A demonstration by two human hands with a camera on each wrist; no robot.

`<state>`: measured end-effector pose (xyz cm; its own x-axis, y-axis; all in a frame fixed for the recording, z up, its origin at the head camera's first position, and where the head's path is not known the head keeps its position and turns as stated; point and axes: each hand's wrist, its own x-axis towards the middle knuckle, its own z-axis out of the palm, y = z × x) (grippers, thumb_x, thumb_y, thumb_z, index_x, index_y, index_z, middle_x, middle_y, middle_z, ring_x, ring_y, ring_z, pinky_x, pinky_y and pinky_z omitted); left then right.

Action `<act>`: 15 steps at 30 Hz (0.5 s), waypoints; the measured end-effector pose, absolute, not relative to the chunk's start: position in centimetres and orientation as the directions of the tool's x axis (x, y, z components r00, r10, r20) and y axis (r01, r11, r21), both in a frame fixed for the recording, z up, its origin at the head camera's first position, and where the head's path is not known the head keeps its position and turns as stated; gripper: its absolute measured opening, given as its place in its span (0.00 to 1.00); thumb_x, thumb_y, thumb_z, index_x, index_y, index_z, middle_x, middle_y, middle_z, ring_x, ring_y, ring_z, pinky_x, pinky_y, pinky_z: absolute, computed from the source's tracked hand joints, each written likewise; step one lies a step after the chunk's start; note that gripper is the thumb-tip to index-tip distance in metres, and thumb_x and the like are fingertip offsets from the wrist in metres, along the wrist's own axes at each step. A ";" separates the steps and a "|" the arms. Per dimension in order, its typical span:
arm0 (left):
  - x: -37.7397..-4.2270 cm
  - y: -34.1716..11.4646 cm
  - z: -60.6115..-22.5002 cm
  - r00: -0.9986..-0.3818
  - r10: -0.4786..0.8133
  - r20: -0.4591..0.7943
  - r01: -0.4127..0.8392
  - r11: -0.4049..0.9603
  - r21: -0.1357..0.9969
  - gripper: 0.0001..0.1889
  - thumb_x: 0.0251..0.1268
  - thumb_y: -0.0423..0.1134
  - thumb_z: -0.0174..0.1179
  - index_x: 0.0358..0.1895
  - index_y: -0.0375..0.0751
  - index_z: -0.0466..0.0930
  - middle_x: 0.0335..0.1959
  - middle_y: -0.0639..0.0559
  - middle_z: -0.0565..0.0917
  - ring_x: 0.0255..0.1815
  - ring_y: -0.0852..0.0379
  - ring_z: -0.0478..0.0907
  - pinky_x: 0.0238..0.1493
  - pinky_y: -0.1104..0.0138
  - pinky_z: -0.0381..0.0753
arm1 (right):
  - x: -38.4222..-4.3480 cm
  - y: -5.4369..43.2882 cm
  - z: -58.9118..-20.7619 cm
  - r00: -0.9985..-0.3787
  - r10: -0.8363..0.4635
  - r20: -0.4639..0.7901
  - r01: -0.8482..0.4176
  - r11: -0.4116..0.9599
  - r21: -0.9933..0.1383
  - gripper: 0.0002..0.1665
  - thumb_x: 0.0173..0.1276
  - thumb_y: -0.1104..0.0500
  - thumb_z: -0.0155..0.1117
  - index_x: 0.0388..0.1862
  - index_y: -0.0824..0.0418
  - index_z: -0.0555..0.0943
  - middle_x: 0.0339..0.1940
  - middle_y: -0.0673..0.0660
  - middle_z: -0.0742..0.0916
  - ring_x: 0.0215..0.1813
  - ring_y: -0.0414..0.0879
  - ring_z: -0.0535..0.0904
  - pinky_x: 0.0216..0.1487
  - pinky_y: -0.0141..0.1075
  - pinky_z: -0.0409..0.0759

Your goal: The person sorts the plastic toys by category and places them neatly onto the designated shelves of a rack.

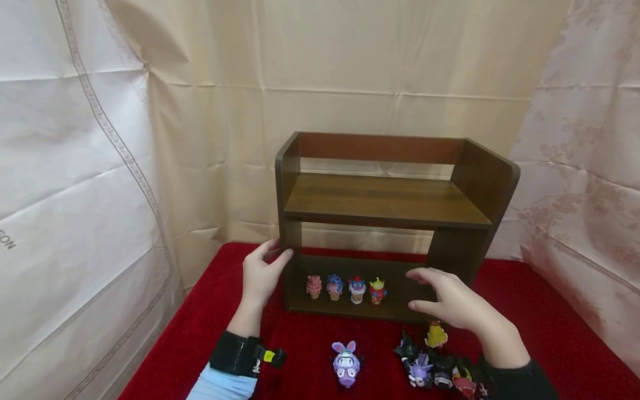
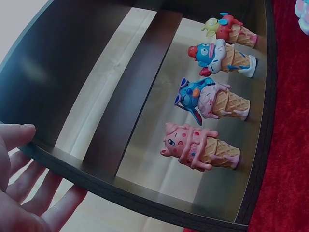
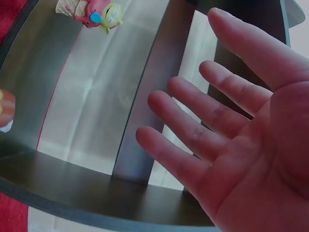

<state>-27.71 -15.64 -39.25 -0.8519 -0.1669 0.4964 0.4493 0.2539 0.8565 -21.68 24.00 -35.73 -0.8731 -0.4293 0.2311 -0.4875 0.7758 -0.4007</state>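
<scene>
A brown wooden two-tier shelf (image 1: 387, 201) stands on the table. My left hand (image 1: 261, 273) holds its left side panel, thumb at the front edge and fingers along the outside. On the lower tier, four ice-cream-cone figurines form a row: a pink one (image 2: 186, 145), a blue long-eared one (image 2: 212, 99), a blue one with a red cap (image 2: 224, 58) and a red one with a yellow-green head (image 2: 231, 31). My right hand (image 1: 452, 300) is empty, its fingers spread before the lower tier's right part. Below it stands a yellow-skirted figurine (image 1: 436, 335).
A purple bunny-eared figurine (image 1: 346, 364) lies on the red cloth (image 1: 300, 355) in front of the shelf. Several dark and purple figurines (image 1: 420, 369) cluster at the front right, partly hidden by the right forearm. Beige curtains (image 1: 350, 66) hang behind.
</scene>
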 end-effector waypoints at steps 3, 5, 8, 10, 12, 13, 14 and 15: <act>-27.8 -15.6 -39.3 -0.851 -0.166 0.498 0.451 0.253 0.856 0.17 0.66 0.37 0.70 0.57 0.39 0.86 0.53 0.46 0.87 0.52 0.49 0.84 0.46 0.58 0.85 | -21.2 24.4 -35.9 -0.875 -0.420 0.241 -0.484 0.780 -0.398 0.33 0.64 0.50 0.76 0.63 0.62 0.79 0.60 0.60 0.84 0.60 0.60 0.80 0.58 0.59 0.78; -27.7 -15.7 -39.3 -0.851 -0.165 0.498 0.451 0.255 0.855 0.17 0.66 0.37 0.70 0.57 0.39 0.86 0.53 0.46 0.87 0.52 0.49 0.84 0.46 0.57 0.85 | -20.8 24.7 -35.9 -0.879 -0.410 0.245 -0.477 0.782 -0.403 0.32 0.64 0.50 0.76 0.63 0.62 0.79 0.60 0.60 0.84 0.59 0.59 0.81 0.57 0.58 0.79; -27.8 -15.7 -39.3 -0.852 -0.166 0.497 0.449 0.256 0.856 0.18 0.66 0.37 0.70 0.57 0.39 0.86 0.53 0.45 0.87 0.52 0.49 0.84 0.46 0.56 0.85 | -20.3 25.2 -35.8 -0.889 -0.390 0.241 -0.458 0.785 -0.418 0.32 0.64 0.50 0.76 0.63 0.62 0.79 0.59 0.60 0.84 0.59 0.59 0.81 0.56 0.57 0.80; -27.8 -15.7 -39.3 -0.853 -0.166 0.494 0.447 0.255 0.857 0.18 0.65 0.37 0.71 0.57 0.39 0.86 0.53 0.45 0.87 0.52 0.49 0.84 0.46 0.56 0.85 | -20.0 25.6 -35.9 -0.895 -0.376 0.239 -0.445 0.787 -0.428 0.32 0.63 0.49 0.77 0.62 0.61 0.79 0.58 0.59 0.85 0.58 0.58 0.82 0.55 0.57 0.81; -27.9 -15.7 -39.4 -0.855 -0.165 0.492 0.445 0.252 0.859 0.18 0.65 0.38 0.71 0.58 0.39 0.86 0.53 0.45 0.87 0.52 0.49 0.84 0.46 0.56 0.85 | -19.8 25.9 -36.0 -0.900 -0.366 0.235 -0.434 0.786 -0.440 0.31 0.62 0.49 0.78 0.60 0.61 0.80 0.57 0.59 0.85 0.56 0.58 0.82 0.54 0.57 0.81; -27.9 -15.7 -39.4 -0.856 -0.164 0.490 0.444 0.251 0.860 0.19 0.65 0.38 0.71 0.58 0.39 0.86 0.53 0.45 0.87 0.52 0.49 0.84 0.46 0.57 0.85 | -19.7 26.1 -36.0 -0.902 -0.362 0.235 -0.431 0.786 -0.443 0.31 0.62 0.50 0.78 0.60 0.61 0.80 0.56 0.59 0.86 0.55 0.58 0.83 0.53 0.57 0.82; -27.9 -15.8 -39.4 -0.857 -0.164 0.489 0.444 0.248 0.861 0.19 0.65 0.38 0.71 0.58 0.39 0.85 0.53 0.45 0.87 0.52 0.49 0.84 0.46 0.58 0.85 | -19.7 26.3 -36.1 -0.903 -0.359 0.234 -0.428 0.785 -0.447 0.31 0.61 0.50 0.78 0.59 0.62 0.80 0.55 0.58 0.86 0.55 0.57 0.83 0.53 0.57 0.82; -27.9 -15.8 -39.4 -0.857 -0.165 0.489 0.444 0.246 0.861 0.19 0.65 0.38 0.71 0.58 0.39 0.85 0.53 0.45 0.87 0.52 0.49 0.84 0.45 0.59 0.85 | -19.6 26.4 -36.1 -0.904 -0.357 0.234 -0.426 0.784 -0.451 0.30 0.61 0.50 0.79 0.58 0.62 0.80 0.54 0.58 0.86 0.54 0.57 0.83 0.53 0.57 0.82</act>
